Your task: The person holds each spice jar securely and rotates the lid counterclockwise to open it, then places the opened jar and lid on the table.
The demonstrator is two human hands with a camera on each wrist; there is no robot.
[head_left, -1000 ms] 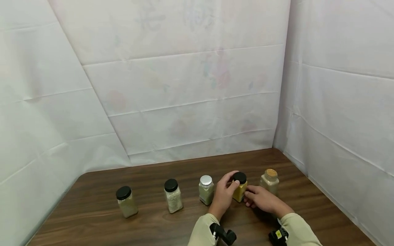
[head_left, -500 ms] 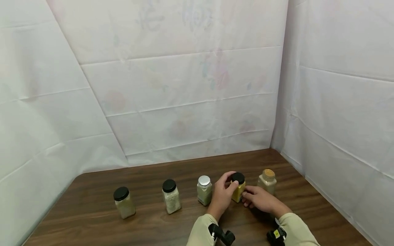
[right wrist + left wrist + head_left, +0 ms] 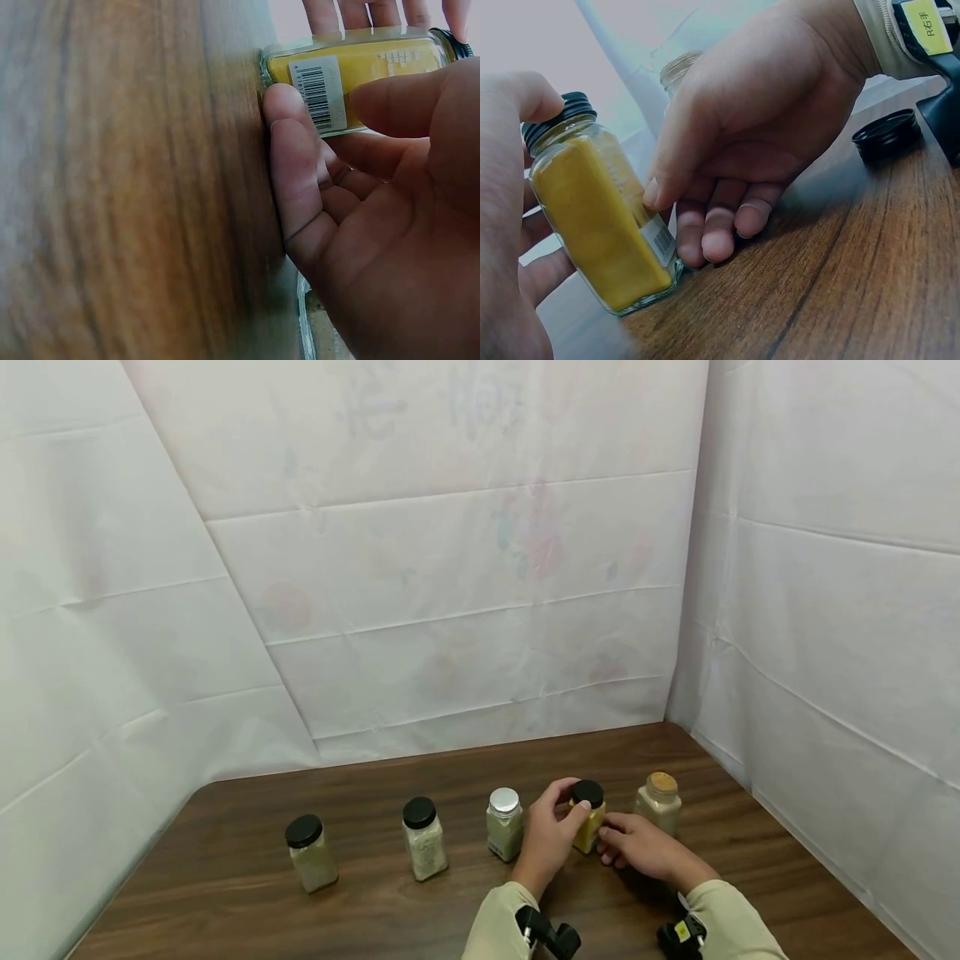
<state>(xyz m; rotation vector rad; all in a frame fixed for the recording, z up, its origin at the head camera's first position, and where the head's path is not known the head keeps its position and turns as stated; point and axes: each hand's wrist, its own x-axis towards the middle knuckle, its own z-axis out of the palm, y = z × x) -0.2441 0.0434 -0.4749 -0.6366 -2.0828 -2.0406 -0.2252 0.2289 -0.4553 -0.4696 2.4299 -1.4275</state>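
Yellow powder fills a square glass jar [image 3: 587, 832] with a black screw lid [image 3: 587, 792], standing on the table. My left hand [image 3: 546, 842] holds it from the left, thumb up at the lid and fingers round the far side. On the other side, my right hand [image 3: 647, 850] has its thumb against the lower part of the jar, over the edge of a barcode label [image 3: 319, 90], with its forefinger along the side. Its other fingers are curled close over the tabletop near the jar's base.
Right of the hands stands a jar with an orange-tan top [image 3: 658, 806]. To the left are a silver-topped jar [image 3: 504, 828] and two black-lidded jars, one nearer [image 3: 426, 843] and one farther left [image 3: 313, 860]. A loose black lid [image 3: 887, 136] lies by the right wrist. White sheets [image 3: 480, 610] surround the table.
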